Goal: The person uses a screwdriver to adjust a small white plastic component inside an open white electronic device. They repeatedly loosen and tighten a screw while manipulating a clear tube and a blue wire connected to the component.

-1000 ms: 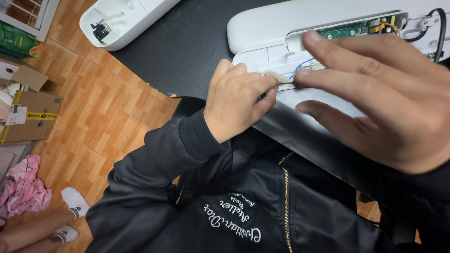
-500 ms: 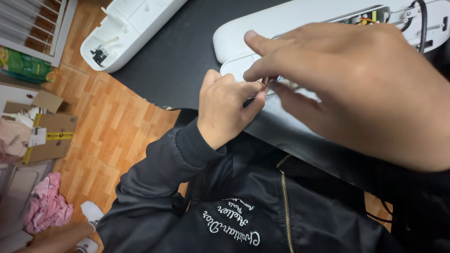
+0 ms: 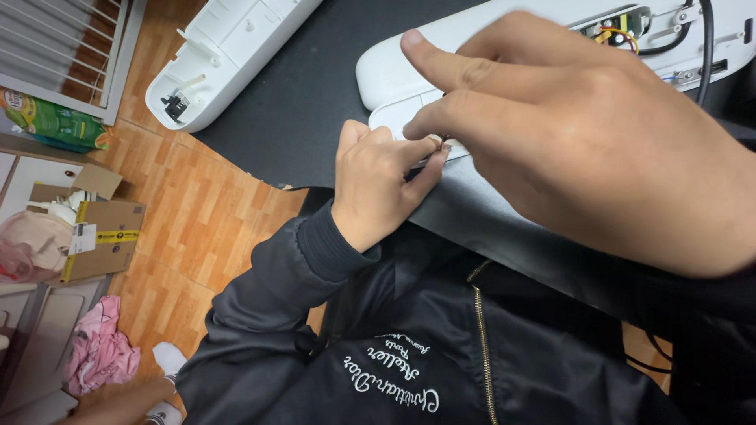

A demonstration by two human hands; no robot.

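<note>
- The left hand (image 3: 378,185) is curled, its thumb and forefinger pinching at the near edge of a smooth white plastic casing (image 3: 472,39).
- The right hand (image 3: 583,134) pinches the same spot.
- The casing lies on a matte black table (image 3: 299,94), far right.
- A second rounded white shell (image 3: 228,55) lies far left.

On bench (image 3: 315,102): long casing w/ open electronics end (image 3: 488,31) at far right, second casing (image 3: 228,47) further left, partly over bench edge, well apart from first. Left hand (image 3: 378,185) & right hand (image 3: 583,142) meeting at near edge of long casing, fingertips touching, right hand above it, nearer to camera. Below bench, on floor (image 3: 197,212): cardboard box (image 3: 102,236) at left, cloth bundle (image 3: 98,350) nearer, packet (image 3: 51,122) behind box. Jacket sleeve (image 3: 268,315) btw floor and bench.
</note>
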